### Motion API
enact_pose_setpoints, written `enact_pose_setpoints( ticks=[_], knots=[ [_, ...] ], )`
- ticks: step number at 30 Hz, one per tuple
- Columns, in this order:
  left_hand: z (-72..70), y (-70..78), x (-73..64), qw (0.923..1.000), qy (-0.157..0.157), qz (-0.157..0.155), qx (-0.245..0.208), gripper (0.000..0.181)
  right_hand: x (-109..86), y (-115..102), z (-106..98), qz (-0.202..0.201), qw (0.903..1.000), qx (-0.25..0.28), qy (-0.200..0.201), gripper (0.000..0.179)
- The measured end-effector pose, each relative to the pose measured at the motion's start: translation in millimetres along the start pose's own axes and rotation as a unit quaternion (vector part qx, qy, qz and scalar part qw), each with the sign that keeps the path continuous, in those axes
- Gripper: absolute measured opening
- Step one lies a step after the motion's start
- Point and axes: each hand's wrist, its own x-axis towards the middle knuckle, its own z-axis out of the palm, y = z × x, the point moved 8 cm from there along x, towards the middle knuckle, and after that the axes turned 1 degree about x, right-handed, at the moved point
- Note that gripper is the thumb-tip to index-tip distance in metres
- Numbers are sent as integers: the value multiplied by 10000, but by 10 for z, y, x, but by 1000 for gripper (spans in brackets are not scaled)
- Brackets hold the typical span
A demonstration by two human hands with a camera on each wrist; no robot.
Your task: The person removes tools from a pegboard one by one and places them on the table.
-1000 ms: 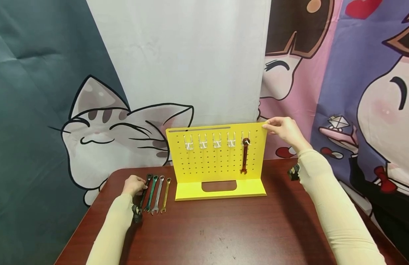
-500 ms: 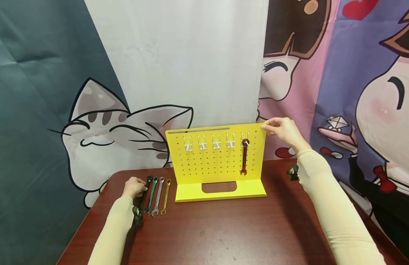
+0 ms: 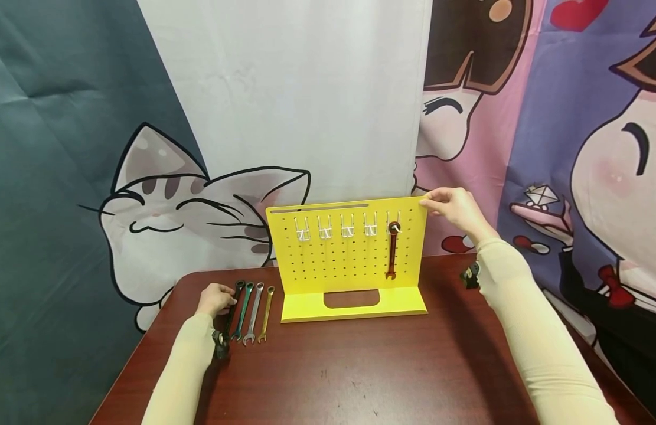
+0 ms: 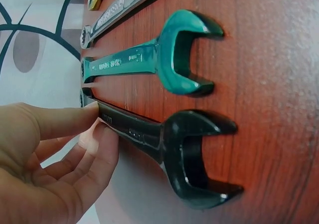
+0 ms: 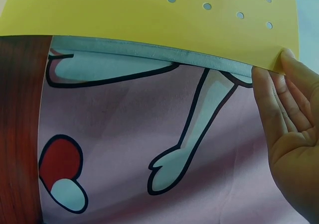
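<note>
My left hand [image 3: 215,300] pinches the shaft of a black combination wrench [image 4: 172,137] between thumb and fingers, at the left end of a row on the table. Its open end points toward me in the head view. Beside it lie a green wrench [image 4: 124,62], a silver wrench [image 3: 253,316] and a small yellow wrench [image 3: 266,316]. With thumb and fingertips my right hand [image 3: 457,209] grips the upper right corner of a yellow pegboard [image 3: 306,304]. From the board's rightmost hook hangs a red wrench [image 3: 393,251], ring end up.
Several white wire hooks [image 3: 348,230] line the upper part of the pegboard, left of the red wrench. The board stands at the back of a brown wooden table [image 3: 359,366]. Behind the table hangs a printed cartoon curtain [image 3: 306,88].
</note>
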Motion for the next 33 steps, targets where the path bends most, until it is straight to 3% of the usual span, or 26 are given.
enact_pose_setpoints(
  ticks=[9, 15, 18, 21, 23, 27, 33],
  knots=[
    [9, -32, 6, 10000, 9, -39, 88, 32, -3, -9, -3, -11, 10000, -31, 0, 41],
    [-31, -6, -10, 9979, -70, 410, 496, 33, -7, 1, 13, -22, 10000, -28, -26, 41],
    [-54, 4, -17, 9968, -214, 623, 454, 35, -14, 1, 25, -2, 10000, 1, -70, 41],
    [-72, 82, -33, 9954, -396, 853, 195, 39, -17, -2, 23, -6, 10000, 32, -73, 42],
    [-77, 156, -38, 9938, -559, 936, -225, 42, -18, -7, 13, -23, 10000, 47, -50, 42],
    [-57, 353, -51, 9846, -904, 1139, -974, 46, -17, -19, -18, -65, 10000, 19, 33, 42],
    [130, 624, -86, 9729, -1305, 1233, -1457, 53, -25, -19, -11, -23, 10000, 57, -7, 41]
  ],
)
